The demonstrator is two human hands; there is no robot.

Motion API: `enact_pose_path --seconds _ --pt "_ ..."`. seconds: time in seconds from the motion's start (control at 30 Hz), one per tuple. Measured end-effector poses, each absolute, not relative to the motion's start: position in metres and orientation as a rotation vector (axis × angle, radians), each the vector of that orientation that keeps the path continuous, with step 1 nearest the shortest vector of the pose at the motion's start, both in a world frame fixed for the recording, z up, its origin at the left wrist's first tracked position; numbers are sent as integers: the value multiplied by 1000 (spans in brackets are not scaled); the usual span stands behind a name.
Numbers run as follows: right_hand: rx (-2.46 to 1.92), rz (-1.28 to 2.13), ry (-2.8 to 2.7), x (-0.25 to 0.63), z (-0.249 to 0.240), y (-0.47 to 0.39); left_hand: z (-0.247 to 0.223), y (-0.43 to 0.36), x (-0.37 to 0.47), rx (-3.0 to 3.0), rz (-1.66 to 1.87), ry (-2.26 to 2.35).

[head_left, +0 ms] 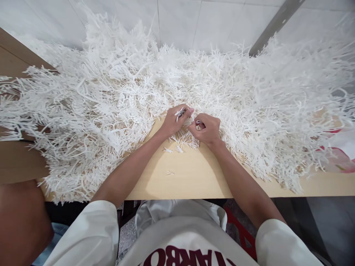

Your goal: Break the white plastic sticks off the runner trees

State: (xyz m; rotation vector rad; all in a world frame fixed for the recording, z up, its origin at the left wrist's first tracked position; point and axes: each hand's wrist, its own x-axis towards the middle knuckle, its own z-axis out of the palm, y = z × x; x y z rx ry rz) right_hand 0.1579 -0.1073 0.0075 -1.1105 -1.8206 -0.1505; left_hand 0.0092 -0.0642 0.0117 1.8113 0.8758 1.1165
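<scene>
Thin white branched plastic pieces (116,92) lie in a large heap across the wooden table. My left hand (177,117) is closed around a few of these white pieces, whose ends stick out between the fingers. Just to its right, my right hand (206,128) is curled with thumb and index finger pinched; what it holds is too small to make out. The fingertips of both hands are close together over the near edge of the heap. Several small loose pieces (179,148) lie on the table below the hands.
The heap spreads to both sides of the table (188,173) and back to the tiled wall. A cardboard box (22,162) stands at the left, near another person's arm (22,221). A clear bag with red marks (340,151) lies at the right. A grey metal bar (273,27) rises behind.
</scene>
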Motion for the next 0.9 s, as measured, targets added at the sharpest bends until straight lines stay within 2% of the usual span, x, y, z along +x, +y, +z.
enact_pose_path --seconds 0.17,0.27,0.37,0.57,0.9 --pt "-995 -113 -1854 152 10 -123 5 -48 -1 1601 1386 1090" --pt "-1161 -29 -1812 150 12 -128 4 -44 -4 1662 1305 1033" --pt "-1376 211 -1641 153 12 -121 4 -46 -4 1643 1295 1023" --pt "-1443 550 -1433 157 8 -110 5 -48 -2 1599 1269 1009" --pt "-1445 398 -1564 159 14 -110 15 -58 -2 1746 1179 918"
